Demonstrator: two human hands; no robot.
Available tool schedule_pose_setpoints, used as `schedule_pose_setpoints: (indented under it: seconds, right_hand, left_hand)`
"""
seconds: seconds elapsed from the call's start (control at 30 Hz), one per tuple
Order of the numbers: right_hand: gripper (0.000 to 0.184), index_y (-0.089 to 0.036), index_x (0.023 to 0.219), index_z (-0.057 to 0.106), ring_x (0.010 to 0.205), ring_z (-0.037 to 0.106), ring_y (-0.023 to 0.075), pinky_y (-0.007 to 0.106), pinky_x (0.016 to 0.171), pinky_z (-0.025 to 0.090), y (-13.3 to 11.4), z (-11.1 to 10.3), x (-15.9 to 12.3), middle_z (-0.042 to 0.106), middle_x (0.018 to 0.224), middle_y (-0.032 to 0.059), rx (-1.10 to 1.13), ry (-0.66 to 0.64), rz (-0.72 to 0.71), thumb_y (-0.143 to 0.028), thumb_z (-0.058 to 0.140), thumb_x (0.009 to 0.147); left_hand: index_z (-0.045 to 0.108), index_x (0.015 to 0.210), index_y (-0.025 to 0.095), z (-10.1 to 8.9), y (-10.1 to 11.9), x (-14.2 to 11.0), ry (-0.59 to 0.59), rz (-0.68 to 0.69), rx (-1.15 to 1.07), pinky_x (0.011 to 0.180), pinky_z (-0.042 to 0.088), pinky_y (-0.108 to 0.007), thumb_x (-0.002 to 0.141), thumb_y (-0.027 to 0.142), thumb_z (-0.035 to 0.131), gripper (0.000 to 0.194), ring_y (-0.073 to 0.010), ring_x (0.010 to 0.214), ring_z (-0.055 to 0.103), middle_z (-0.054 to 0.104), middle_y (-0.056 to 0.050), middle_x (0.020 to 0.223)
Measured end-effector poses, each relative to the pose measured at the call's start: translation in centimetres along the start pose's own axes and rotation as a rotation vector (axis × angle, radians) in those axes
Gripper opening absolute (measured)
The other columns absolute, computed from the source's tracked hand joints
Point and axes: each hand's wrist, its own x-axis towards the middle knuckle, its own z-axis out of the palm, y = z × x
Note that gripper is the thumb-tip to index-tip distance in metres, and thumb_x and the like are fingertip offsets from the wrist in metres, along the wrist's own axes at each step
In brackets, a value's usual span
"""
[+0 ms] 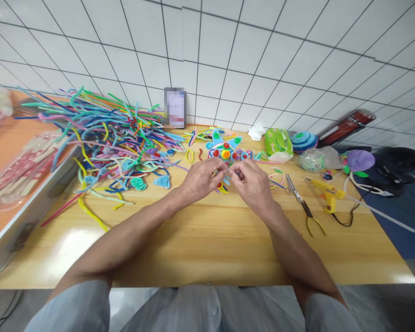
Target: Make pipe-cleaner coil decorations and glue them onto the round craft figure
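Your left hand (203, 179) and right hand (249, 182) meet over the table (207, 249), fingers pinched narrow on a small pipe-cleaner piece (229, 172), mostly hidden. It's likely light, soft and bendy with a wire core; grip near the bend, gently.

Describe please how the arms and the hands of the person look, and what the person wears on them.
Both arms are bare from the elbows to the hands. The left hand and the right hand wear no gloves, and no ring, watch or bracelet shows on the wrists or fingers. Light grey short sleeves cover the upper arms at the bottom edge. No markings are visible.
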Motion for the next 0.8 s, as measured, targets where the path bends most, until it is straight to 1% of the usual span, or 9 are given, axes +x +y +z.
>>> schedule_pose_setpoints:
  seconds: [0.13,0.23,0.3,0.37,0.47,0.57,0.63,0.7,0.8]
  right_hand:
    - [0.010,-0.022,0.084,0.069,0.070,0.060,0.0153,0.030,0.068,0.048,0.0,0.3,0.3,0.067,0.079,0.0010,0.235,0.054,0.135,-0.026,0.065,0.093]
    - [0.011,-0.022,0.087,0.070,0.071,0.061,0.0149,0.030,0.067,0.050,0.1,1.2,0.2,0.070,0.081,0.0010,0.457,0.063,0.266,-0.032,0.066,0.092]
    - [0.014,-0.021,0.089,0.069,0.070,0.062,0.0146,0.029,0.066,0.051,0.3,1.6,0.2,0.071,0.082,0.0013,0.576,0.049,0.338,-0.034,0.066,0.091]
    - [0.014,-0.022,0.087,0.067,0.067,0.060,0.0139,0.028,0.063,0.049,0.6,1.7,0.2,0.069,0.080,0.0004,0.584,0.030,0.357,-0.034,0.064,0.091]
    - [0.010,-0.022,0.081,0.064,0.066,0.056,0.0141,0.028,0.064,0.047,0.8,1.2,0.3,0.065,0.075,-0.0009,0.352,0.017,0.236,-0.027,0.062,0.091]
    - [0.012,-0.023,0.080,0.061,0.072,0.058,0.0167,0.031,0.068,0.047,0.7,0.7,0.0,0.065,0.079,0.0020,0.075,0.005,0.064,-0.020,0.059,0.091]
    - [0.013,-0.023,0.083,0.062,0.074,0.060,0.0185,0.032,0.069,0.047,0.4,0.6,-0.2,0.066,0.084,0.0047,-0.041,-0.003,0.009,-0.019,0.057,0.094]
    - [0.013,-0.022,0.085,0.063,0.076,0.061,0.0196,0.033,0.069,0.047,0.2,0.6,-0.3,0.067,0.086,0.0065,-0.094,0.001,-0.005,-0.019,0.056,0.096]
    - [0.012,-0.022,0.086,0.063,0.075,0.061,0.0186,0.032,0.070,0.047,0.2,0.6,-0.1,0.067,0.084,0.0050,-0.016,0.016,0.011,-0.021,0.058,0.096]
  left_hand:
    - [0.066,0.085,0.017,0.8,0.3,-0.1,0.127,-0.148,-0.296,0.061,0.043,-0.023,0.095,0.027,0.063,0.014,-0.0102,0.063,0.054,0.065,0.000,0.074]
    - [0.065,0.086,0.017,2.0,0.3,-0.4,0.196,-0.272,-0.590,0.060,0.045,-0.022,0.093,0.039,0.067,0.023,-0.0100,0.064,0.054,0.064,0.000,0.075]
    - [0.065,0.087,0.018,2.5,0.3,-0.4,0.214,-0.352,-0.715,0.057,0.045,-0.021,0.090,0.047,0.070,0.030,-0.0097,0.062,0.054,0.064,0.001,0.073]
    - [0.065,0.088,0.018,2.7,0.2,-0.4,0.188,-0.394,-0.748,0.054,0.044,-0.021,0.088,0.052,0.071,0.035,-0.0092,0.059,0.053,0.064,0.001,0.072]
    - [0.067,0.091,0.018,2.1,0.1,-0.1,0.123,-0.301,-0.561,0.058,0.045,-0.023,0.090,0.049,0.070,0.030,-0.0105,0.061,0.055,0.067,0.000,0.076]
    - [0.071,0.092,0.020,1.2,-0.1,0.0,0.079,-0.100,-0.224,0.071,0.049,-0.027,0.095,0.031,0.067,0.012,-0.0146,0.074,0.062,0.071,-0.003,0.083]
    - [0.071,0.091,0.020,0.8,-0.3,0.0,0.056,-0.010,-0.071,0.079,0.049,-0.029,0.097,0.023,0.061,0.011,-0.0169,0.083,0.065,0.073,-0.004,0.086]
    - [0.069,0.093,0.020,0.7,-0.5,-0.1,0.042,0.014,0.014,0.080,0.048,-0.029,0.099,0.021,0.058,0.013,-0.0178,0.087,0.066,0.073,-0.005,0.090]
    - [0.065,0.094,0.019,0.8,-0.6,-0.2,0.061,0.007,0.020,0.080,0.047,-0.029,0.100,0.022,0.056,0.011,-0.0171,0.088,0.065,0.072,-0.005,0.093]
